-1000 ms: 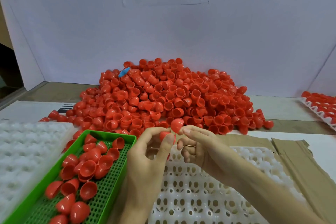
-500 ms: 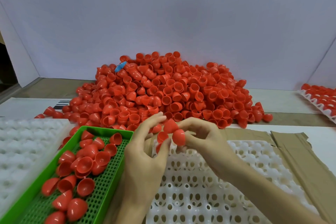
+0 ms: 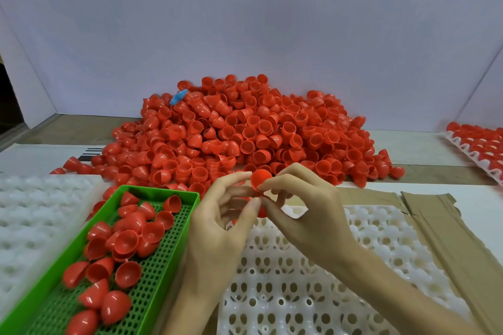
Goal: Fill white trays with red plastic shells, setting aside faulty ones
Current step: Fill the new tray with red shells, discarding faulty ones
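Early stage: white tray (image 3: 367, 239) unfilled.
Fingers of my left hand (image 3: 217, 226) and right hand (image 3: 304, 215) pinch one red shell (image 3: 260, 179) over its far edge; big pile (image 3: 258, 130) behind, green bin (image 3: 190, 198) part-filled.

Over the white tray (image 3: 367, 239), the left hand (image 3: 217, 223) and right hand (image 3: 307, 212) pinch a red shell (image 3: 260, 179), with the green basket (image 3: 160, 190) left of the tray.

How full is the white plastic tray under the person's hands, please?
Empty where visible: the white plastic tray has only bare pockets; others are hidden.
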